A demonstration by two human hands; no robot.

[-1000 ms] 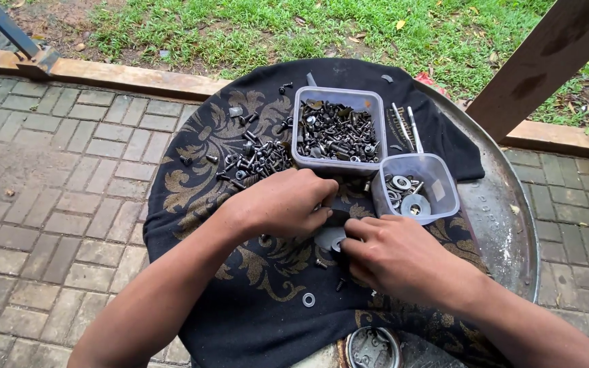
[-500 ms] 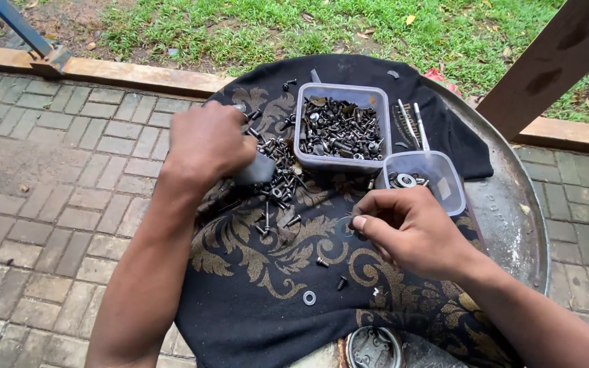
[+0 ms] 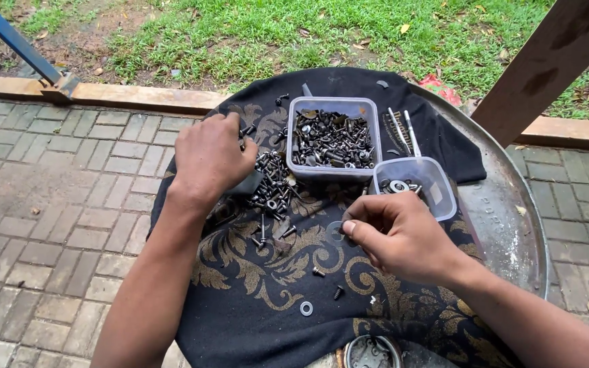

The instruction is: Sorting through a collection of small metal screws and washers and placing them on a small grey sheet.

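The right hand (image 3: pixel 403 235) pinches a flat metal washer (image 3: pixel 336 232) between thumb and fingertips, its round face turned up above the black gold-patterned cloth (image 3: pixel 260 300). Farther off, the left hand (image 3: pixel 213 157) curls closed on a dark piece beside the heap of dark screws (image 3: pixel 274 187). Beyond stands the clear square tub (image 3: pixel 333 140) of bolts.

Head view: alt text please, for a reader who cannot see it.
Two bare hands work over a black patterned cloth on a round metal tray: the left hand rests on a pile of dark screws, the right hand pinches a washer. Two clear tubs hold more hardware.
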